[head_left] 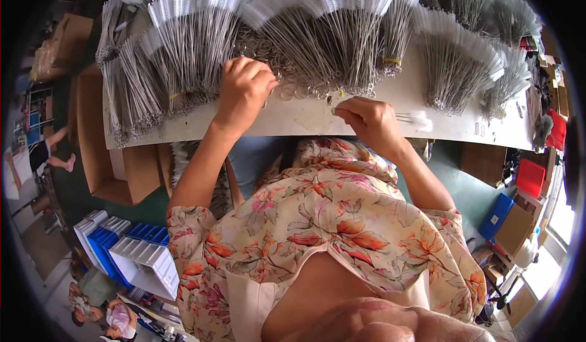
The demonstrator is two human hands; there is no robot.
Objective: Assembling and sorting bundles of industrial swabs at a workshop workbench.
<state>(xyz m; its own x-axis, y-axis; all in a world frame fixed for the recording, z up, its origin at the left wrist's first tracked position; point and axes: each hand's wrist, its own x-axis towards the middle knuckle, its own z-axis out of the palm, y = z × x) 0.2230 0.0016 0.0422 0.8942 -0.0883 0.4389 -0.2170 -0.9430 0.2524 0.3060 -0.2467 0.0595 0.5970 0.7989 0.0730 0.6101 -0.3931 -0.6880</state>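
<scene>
My right hand point(372, 119) is closed in a pinch near the table's front edge. Out of its right side run thin wire stems that end in the white bristles of straw-cleaning brushes point(419, 121); a small wire end shows at its fingertips. To the left, my left hand point(246, 89) is raised over the table with its fingers pinched together, close to the loose metal rings point(287, 89). What its fingertips hold, if anything, is too small to make out. The two hands are apart.
Bundles of wire brushes point(348, 34) line the white table point(445, 125), bristles away from me. More bundles point(461, 61) lie at the right. Below left stand a cardboard box point(113, 177) and white and blue bins point(143, 262). Other people point(119, 317) are at the far lower left.
</scene>
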